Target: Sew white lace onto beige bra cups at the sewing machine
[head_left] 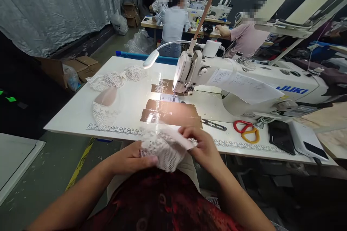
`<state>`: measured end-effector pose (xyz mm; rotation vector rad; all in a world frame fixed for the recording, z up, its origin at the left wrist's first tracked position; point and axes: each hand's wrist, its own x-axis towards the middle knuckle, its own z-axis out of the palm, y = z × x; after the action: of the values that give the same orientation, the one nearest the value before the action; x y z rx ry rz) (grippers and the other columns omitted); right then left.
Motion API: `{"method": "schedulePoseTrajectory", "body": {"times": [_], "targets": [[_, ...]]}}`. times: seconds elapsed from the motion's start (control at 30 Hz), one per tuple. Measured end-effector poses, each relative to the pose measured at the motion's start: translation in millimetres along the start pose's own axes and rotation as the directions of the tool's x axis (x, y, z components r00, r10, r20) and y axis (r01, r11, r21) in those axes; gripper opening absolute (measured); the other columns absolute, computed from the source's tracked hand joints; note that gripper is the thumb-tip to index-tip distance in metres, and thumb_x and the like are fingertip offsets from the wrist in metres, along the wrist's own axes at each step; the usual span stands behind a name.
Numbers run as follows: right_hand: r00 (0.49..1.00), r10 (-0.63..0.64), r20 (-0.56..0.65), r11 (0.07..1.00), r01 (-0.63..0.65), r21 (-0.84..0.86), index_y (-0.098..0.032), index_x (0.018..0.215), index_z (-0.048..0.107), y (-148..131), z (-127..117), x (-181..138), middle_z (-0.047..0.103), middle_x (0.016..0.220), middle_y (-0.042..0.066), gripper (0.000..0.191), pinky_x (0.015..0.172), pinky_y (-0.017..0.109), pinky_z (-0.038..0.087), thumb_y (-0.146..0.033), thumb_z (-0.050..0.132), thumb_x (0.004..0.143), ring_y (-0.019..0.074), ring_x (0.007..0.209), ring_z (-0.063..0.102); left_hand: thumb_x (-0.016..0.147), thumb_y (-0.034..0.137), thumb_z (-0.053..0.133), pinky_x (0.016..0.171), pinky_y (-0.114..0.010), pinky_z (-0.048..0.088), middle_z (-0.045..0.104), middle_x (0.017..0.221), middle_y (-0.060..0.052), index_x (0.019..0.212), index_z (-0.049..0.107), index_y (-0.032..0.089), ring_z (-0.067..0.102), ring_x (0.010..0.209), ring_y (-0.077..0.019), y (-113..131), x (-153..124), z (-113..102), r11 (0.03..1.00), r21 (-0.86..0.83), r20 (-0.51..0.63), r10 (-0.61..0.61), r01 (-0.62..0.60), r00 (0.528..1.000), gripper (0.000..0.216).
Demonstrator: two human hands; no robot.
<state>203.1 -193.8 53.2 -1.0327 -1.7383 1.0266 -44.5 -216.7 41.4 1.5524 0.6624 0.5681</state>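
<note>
A white lace bra cup [158,149] hangs at the table's front edge, between my two hands. My left hand [135,159] is closed on its left side, the thumb lying over the lace. The fingers of my right hand [200,144] pinch a pale strip of fabric [179,138] along the cup's upper right edge. Behind them, brown tape-covered card [173,112] lies on the sewing table [130,106] before the needle of a white sewing machine [187,68]. More lace cups [104,115] lie to the left.
Right of the machine bed lie thread snips [214,125], scissors with red and yellow handles [246,130], a black phone [280,137] and a white device [307,140]. A small lamp [151,59] leans over the table. Several people sit at machines behind.
</note>
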Motion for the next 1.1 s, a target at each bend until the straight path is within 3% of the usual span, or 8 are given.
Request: {"method": "schedulePoseTrajectory", "body": {"times": [0.1, 0.23, 0.4, 0.57, 0.7, 0.93, 1.03, 1.1], "targets": [[0.881, 0.244, 0.406, 0.875, -0.380, 0.299, -0.018, 0.074, 0.062, 15.4, 15.3, 0.8, 0.058, 0.068, -0.001, 0.015, 0.055, 0.022, 0.042, -0.028, 0.072, 0.070, 0.0103, 0.059, 0.050, 0.083, 0.043, 0.061, 0.067, -0.024, 0.048, 0.057, 0.114, -0.010, 0.138, 0.043, 0.021, 0.059, 0.086, -0.0174, 12.6, 10.6, 3.2, 0.998, 0.030, -0.046, 0.064, -0.063, 0.997, 0.062], [0.793, 0.262, 0.550, 0.662, -0.562, 0.495, -0.016, 0.076, 0.065, 23.0, 27.7, -1.5, 0.059, 0.065, -0.001, 0.026, 0.056, 0.023, 0.045, -0.035, 0.079, 0.063, 0.0109, 0.058, 0.052, 0.070, 0.038, 0.075, 0.082, -0.030, 0.049, 0.053, 0.123, -0.010, 0.138, 0.043, 0.024, 0.054, 0.105, -0.0224, 6.2, 34.0, -2.0, 0.986, 0.169, -0.229, 0.021, 0.018, 0.973, 0.077], [0.874, 0.343, 0.345, 0.668, -0.485, 0.565, -0.022, 0.103, 0.065, 30.5, 16.7, 0.7, 0.059, 0.067, -0.004, 0.041, 0.054, 0.020, 0.042, -0.030, 0.079, 0.066, 0.0094, 0.057, 0.051, 0.079, 0.033, 0.066, 0.073, -0.028, 0.050, 0.066, 0.090, -0.008, 0.106, 0.065, 0.012, 0.062, 0.081, -0.0190, -14.7, 40.5, -15.5, 0.950, -0.242, 0.108, -0.178, 0.199, 0.978, 0.035], [0.925, 0.319, 0.208, 0.794, -0.380, 0.475, -0.028, 0.132, 0.049, 43.7, 6.4, 5.1, 0.049, 0.063, -0.007, 0.061, 0.051, 0.019, 0.034, -0.030, 0.072, 0.076, 0.0078, 0.053, 0.042, 0.078, 0.030, 0.068, 0.074, -0.025, 0.047, 0.064, 0.089, -0.004, 0.098, 0.065, 0.013, 0.060, 0.082, -0.0165, -13.0, 40.8, -22.0, 0.958, -0.210, 0.017, -0.196, 0.195, 0.981, 0.026], [0.925, 0.261, 0.274, 0.863, -0.351, 0.363, -0.021, 0.096, 0.067, 46.4, 6.0, 13.9, 0.052, 0.070, -0.002, 0.022, 0.054, 0.022, 0.034, -0.037, 0.066, 0.081, 0.0090, 0.059, 0.042, 0.082, 0.041, 0.064, 0.056, -0.019, 0.040, 0.057, 0.070, 0.000, 0.087, 0.063, 0.011, 0.051, 0.061, -0.0095, -9.0, 56.3, -16.8, 0.952, -0.258, -0.153, -0.211, 0.167, 0.965, 0.030], [0.937, 0.235, 0.259, 0.914, -0.303, 0.269, -0.024, 0.109, 0.055, 47.6, 1.7, 24.8, 0.053, 0.070, -0.004, 0.049, 0.055, 0.023, 0.034, -0.044, 0.076, 0.068, 0.0118, 0.061, 0.045, 0.083, 0.036, 0.063, 0.055, -0.019, 0.039, 0.056, 0.074, 0.000, 0.098, 0.058, 0.013, 0.049, 0.062, -0.0093, -15.0, 73.7, -15.6, 0.990, -0.004, -0.407, -0.128, 0.139, 0.904, 0.027], [0.952, 0.239, 0.191, 0.944, -0.274, 0.182, -0.021, 0.082, 0.060, 47.1, 2.1, 33.5, 0.052, 0.069, -0.002, 0.021, 0.057, 0.023, 0.033, -0.041, 0.063, 0.082, 0.0112, 0.062, 0.044, 0.083, 0.029, 0.063, 0.057, -0.020, 0.039, 0.057, 0.073, 0.002, 0.121, 0.047, 0.017, 0.048, 0.060, -0.0094, -14.4, 77.9, -18.3, 0.985, 0.158, -0.409, 0.000, 0.071, 0.912, 0.042], [0.944, 0.242, 0.226, 0.927, -0.293, 0.234, -0.019, 0.074, 0.059, 47.3, -0.2, 39.8, 0.055, 0.074, 0.000, 0.027, 0.061, 0.025, 0.036, -0.042, 0.054, 0.088, 0.0126, 0.067, 0.046, 0.085, 0.029, 0.060, 0.061, -0.022, 0.041, 0.060, 0.076, -0.001, 0.117, 0.054, 0.017, 0.051, 0.065, -0.0108, -10.5, 81.0, -21.7, 0.967, 0.251, -0.330, 0.047, 0.039, 0.943, 0.034]]}}
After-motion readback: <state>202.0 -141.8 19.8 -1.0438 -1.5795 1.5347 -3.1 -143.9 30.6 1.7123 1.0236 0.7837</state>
